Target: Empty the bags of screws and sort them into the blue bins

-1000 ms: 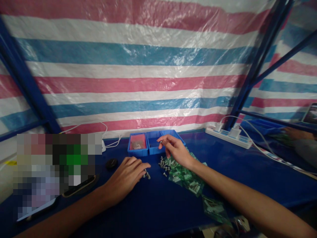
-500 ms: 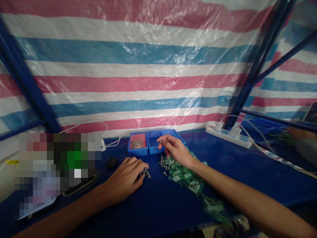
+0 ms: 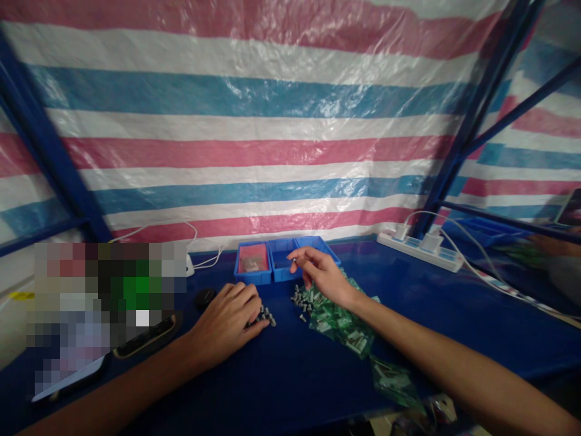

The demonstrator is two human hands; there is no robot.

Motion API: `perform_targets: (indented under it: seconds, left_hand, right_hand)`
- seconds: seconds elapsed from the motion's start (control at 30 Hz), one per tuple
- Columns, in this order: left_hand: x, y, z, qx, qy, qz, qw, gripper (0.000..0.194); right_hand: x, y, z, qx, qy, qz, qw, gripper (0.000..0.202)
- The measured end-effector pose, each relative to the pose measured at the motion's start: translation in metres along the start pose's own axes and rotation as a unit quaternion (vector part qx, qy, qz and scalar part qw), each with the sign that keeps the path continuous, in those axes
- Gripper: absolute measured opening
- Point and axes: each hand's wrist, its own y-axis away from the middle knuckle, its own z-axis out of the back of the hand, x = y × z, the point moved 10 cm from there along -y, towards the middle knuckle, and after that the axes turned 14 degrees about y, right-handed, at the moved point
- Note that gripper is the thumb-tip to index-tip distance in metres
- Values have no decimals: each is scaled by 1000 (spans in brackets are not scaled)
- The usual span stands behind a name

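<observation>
My left hand [image 3: 233,312] rests on the blue table, its fingers bent over a small cluster of metal screws [image 3: 269,316]. Its thumb lies stretched out apart from the fingers, and the fingertips are partly hidden. Above the front of the blue bins, my right hand [image 3: 321,275] pinches a small screw [image 3: 295,261] between thumb and forefinger. Below that hand lies another loose pile of screws [image 3: 298,297]. Green plastic bags [image 3: 338,321] with metal pieces inside spread under and beside my right wrist.
A blue bin [image 3: 253,280] with a pink lining and small bagged parts stands at the back, beside other blue bins [image 3: 285,274]. A black round object [image 3: 205,297] lies left of my left hand. A white power strip [image 3: 420,251] with plugs and cables sits at the back right.
My left hand's fingers have drawn back and curled at the screws, while its thumb has stretched forward. My right hand has stayed in place with its screw.
</observation>
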Motion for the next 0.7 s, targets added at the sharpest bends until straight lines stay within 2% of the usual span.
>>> perform_targets:
  seconds: [0.7]
  left_hand:
    - [-8, 2, 2, -9, -28, -59, 998, 18]
  right_hand:
    - [-2, -1, 0, 2, 1, 3, 1000, 27]
